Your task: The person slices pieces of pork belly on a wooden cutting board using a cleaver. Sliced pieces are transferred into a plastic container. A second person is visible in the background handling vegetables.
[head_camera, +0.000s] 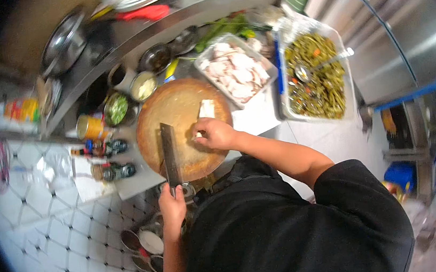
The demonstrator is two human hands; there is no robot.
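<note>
My left hand (172, 206) grips the handle of a cleaver (171, 153), whose blade lies over the left part of a round wooden chopping board (177, 96). Over the board's right half, my right hand (216, 134) is closed, with a small pale piece of food (198, 134) between thumb and fingers. A whitish piece of food (206, 108) rests on the board just beyond that hand; what it is cannot be told. The cleaver and my right hand are apart.
Beyond the board stand a tub of pale sliced food (235, 71), a large tub of green vegetables (314, 80) with a ladle, a bowl of chopped greens (116, 108) and a bowl of pale bits (144, 86). Small bottles (113, 171) stand left. A steel shelf (203, 2) runs above.
</note>
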